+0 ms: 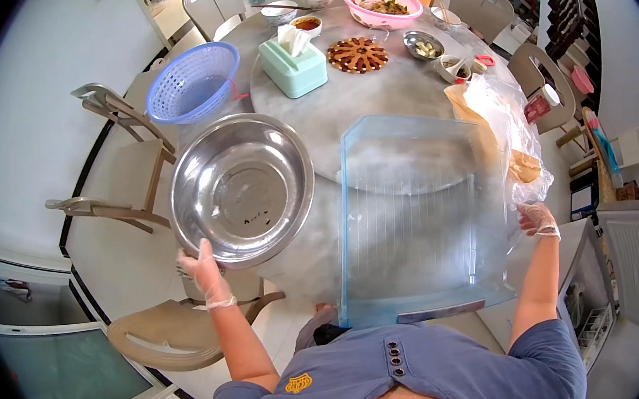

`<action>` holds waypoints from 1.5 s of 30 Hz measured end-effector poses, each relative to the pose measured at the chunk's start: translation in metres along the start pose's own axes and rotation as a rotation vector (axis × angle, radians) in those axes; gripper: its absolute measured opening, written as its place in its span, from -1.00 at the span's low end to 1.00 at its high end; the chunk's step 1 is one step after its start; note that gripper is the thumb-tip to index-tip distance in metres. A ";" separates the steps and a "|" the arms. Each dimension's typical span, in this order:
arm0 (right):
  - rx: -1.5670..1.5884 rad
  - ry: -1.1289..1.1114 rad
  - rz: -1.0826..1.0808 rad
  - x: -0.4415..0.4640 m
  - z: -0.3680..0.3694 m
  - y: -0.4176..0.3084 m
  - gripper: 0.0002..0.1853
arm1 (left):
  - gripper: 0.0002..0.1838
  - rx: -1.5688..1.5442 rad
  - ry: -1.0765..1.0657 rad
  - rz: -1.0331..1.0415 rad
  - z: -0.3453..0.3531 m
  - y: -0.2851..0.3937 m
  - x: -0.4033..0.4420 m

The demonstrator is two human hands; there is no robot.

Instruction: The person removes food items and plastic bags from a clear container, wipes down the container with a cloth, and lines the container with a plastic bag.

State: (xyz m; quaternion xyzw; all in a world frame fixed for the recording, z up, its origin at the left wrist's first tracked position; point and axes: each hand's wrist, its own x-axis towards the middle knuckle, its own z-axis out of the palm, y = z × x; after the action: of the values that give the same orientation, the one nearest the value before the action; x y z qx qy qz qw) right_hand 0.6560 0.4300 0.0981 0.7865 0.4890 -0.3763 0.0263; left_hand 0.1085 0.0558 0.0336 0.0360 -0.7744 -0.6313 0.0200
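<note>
One steel basin (250,187) rests to the left of the clear blue tray (432,304), a few dark bits in its bottom. The left hand (205,278), in a thin clear glove, is at the basin's near rim, fingers spread apart rather than closed. With so loose a contact on smooth metal, a sideways push could skid the basin or tip it toward the floor, as its outer side looks to lie by the edge of the table (303,267).

To the right of the tray, the gloved right hand (538,222) is curled at the lower end of a crumpled plastic bag (510,121); the view is too small to tell whether it pinches the film. A tug there might drag the bag and the brown paper (474,113) beside the tray. Beyond the tray's far right corner, the small bowl (455,70) sits near that film and could be caught. The tray's near edge is close to the shirt (329,366), so leaning in might knock it askew
</note>
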 end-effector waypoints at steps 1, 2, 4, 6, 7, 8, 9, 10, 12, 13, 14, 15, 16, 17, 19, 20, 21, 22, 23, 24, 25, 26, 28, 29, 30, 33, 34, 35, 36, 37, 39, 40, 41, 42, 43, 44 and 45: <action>-0.005 0.000 -0.002 0.000 0.000 -0.003 -0.55 | -0.58 0.000 0.004 -0.004 -0.003 -0.001 -0.001; -0.052 0.037 -0.008 0.001 -0.002 -0.006 -0.56 | -0.60 -0.149 -0.157 -0.345 -0.006 -0.002 -0.004; -0.106 0.074 -0.017 -0.002 -0.002 -0.014 -0.57 | -0.62 -0.302 -0.312 -0.690 -0.012 0.007 -0.007; -0.137 0.298 -0.104 -0.010 -0.003 -0.023 -0.60 | -0.68 -0.231 -0.485 -0.751 -0.018 0.008 -0.003; -0.142 0.295 -0.109 -0.020 -0.004 -0.032 -0.60 | -0.68 -0.232 -0.477 -0.753 -0.021 0.004 0.001; -0.203 0.372 -0.158 -0.031 -0.004 -0.043 -0.60 | -0.73 -0.229 -0.516 -0.741 -0.022 -0.005 0.008; -0.260 0.449 -0.207 -0.038 -0.003 -0.051 -0.60 | -0.78 -0.223 -0.557 -0.726 -0.023 -0.004 0.012; -0.234 0.453 -0.248 -0.039 -0.002 -0.054 -0.60 | -0.81 -0.261 -0.500 -0.729 -0.022 0.005 0.010; -0.257 0.474 -0.374 -0.039 -0.002 -0.061 -0.59 | -0.81 -0.336 -0.478 -0.722 -0.034 -0.007 0.028; -0.273 0.492 -0.416 -0.051 0.002 -0.070 -0.58 | -0.80 -0.414 -0.456 -0.715 -0.037 -0.002 0.030; -0.291 0.510 -0.457 -0.063 0.006 -0.079 -0.58 | -0.80 -0.454 -0.413 -0.708 -0.044 0.004 0.030; -0.309 0.529 -0.497 -0.076 0.010 -0.088 -0.57 | -0.80 -0.449 -0.411 -0.708 -0.050 0.016 0.032; -0.354 0.577 -0.553 -0.081 0.014 -0.094 -0.57 | -0.81 -0.476 -0.336 -0.675 -0.056 0.025 0.036; -0.399 0.626 -0.608 -0.088 0.017 -0.101 -0.58 | -0.81 -0.504 -0.262 -0.641 -0.061 0.035 0.040; -0.383 0.573 -0.579 -0.116 0.030 -0.124 -0.58 | -0.92 -0.548 -0.251 -0.556 -0.073 0.053 0.050; -0.357 0.583 -0.621 -0.125 0.036 -0.133 -0.58 | -0.90 -0.571 -0.194 -0.515 -0.081 0.050 0.062; -0.331 0.593 -0.666 -0.134 0.043 -0.141 -0.58 | -0.90 -0.572 -0.190 -0.511 -0.092 0.046 0.075; -0.312 0.574 -0.724 -0.142 0.049 -0.149 -0.61 | -0.90 -0.562 -0.209 -0.471 -0.104 0.045 0.086; -0.310 0.572 -0.730 -0.142 0.057 -0.155 -0.61 | -0.89 -0.552 -0.229 -0.431 -0.112 0.042 0.093; -0.270 0.540 -0.813 -0.142 0.067 -0.162 -0.63 | -0.82 -0.565 -0.142 -0.436 -0.112 0.047 0.094; -0.232 0.507 -0.895 -0.143 0.074 -0.170 -0.66 | -0.82 -0.569 -0.136 -0.436 -0.113 0.051 0.092; -0.216 0.443 -0.949 -0.147 0.083 -0.182 -0.69 | -0.81 -0.563 -0.067 -0.426 -0.113 0.055 0.087; -0.218 0.349 -1.088 -0.180 0.112 -0.213 -0.73 | -0.80 -0.566 0.004 -0.412 -0.114 0.054 0.089; -0.240 0.317 -1.172 -0.199 0.128 -0.229 -0.74 | -0.79 -0.569 0.011 -0.435 -0.118 0.044 0.092; -0.274 0.239 -1.271 -0.208 0.146 -0.245 -0.74 | -0.77 -0.571 0.018 -0.458 -0.121 0.035 0.094; -0.424 -0.028 -1.428 -0.224 0.215 -0.294 -0.72 | -0.74 -0.643 -0.028 -0.505 -0.124 0.025 0.091; -0.461 -0.115 -1.454 -0.227 0.241 -0.309 -0.70 | -0.72 -0.660 -0.016 -0.531 -0.125 0.019 0.093; -0.499 -0.206 -1.478 -0.228 0.268 -0.323 -0.68 | -0.72 -0.664 -0.004 -0.528 -0.125 0.019 0.092; -0.521 -0.313 -1.442 -0.230 0.292 -0.335 -0.67 | -0.72 -0.677 0.002 -0.529 -0.122 0.020 0.087; -0.544 -0.419 -1.402 -0.226 0.315 -0.345 -0.65 | -0.72 -0.689 0.008 -0.531 -0.120 0.020 0.085; -0.692 -0.244 -1.507 -0.192 0.376 -0.362 -0.58 | -0.79 -0.683 0.013 -0.524 -0.120 0.019 0.083; -0.724 -0.242 -1.395 -0.193 0.391 -0.370 -0.45 | -0.79 -0.682 0.021 -0.533 -0.117 0.025 0.078; -0.732 -0.256 -1.409 -0.193 0.404 -0.369 -0.45 | -0.79 -0.680 0.030 -0.544 -0.116 0.027 0.074; -0.524 -0.189 -1.339 -0.192 0.414 -0.364 -0.43 | -0.78 -0.680 0.004 -0.551 -0.117 0.024 0.074; -0.320 -0.125 -1.257 -0.190 0.425 -0.360 -0.40 | -0.78 -0.682 0.022 -0.548 -0.117 0.023 0.073; -0.407 -0.122 -1.170 -0.174 0.443 -0.357 -0.39 | -0.79 -0.684 0.027 -0.541 -0.115 0.022 0.071; -0.413 -0.135 -1.176 -0.181 0.446 -0.355 -0.39 | -0.80 -0.684 0.031 -0.534 -0.112 0.023 0.069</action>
State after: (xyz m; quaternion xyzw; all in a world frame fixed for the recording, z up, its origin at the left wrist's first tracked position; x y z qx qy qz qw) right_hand 0.0800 0.2966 0.0063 0.3392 0.8998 -0.2745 -0.0031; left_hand 0.0476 -0.0551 0.0777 0.2359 -0.4840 -0.8339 -0.1217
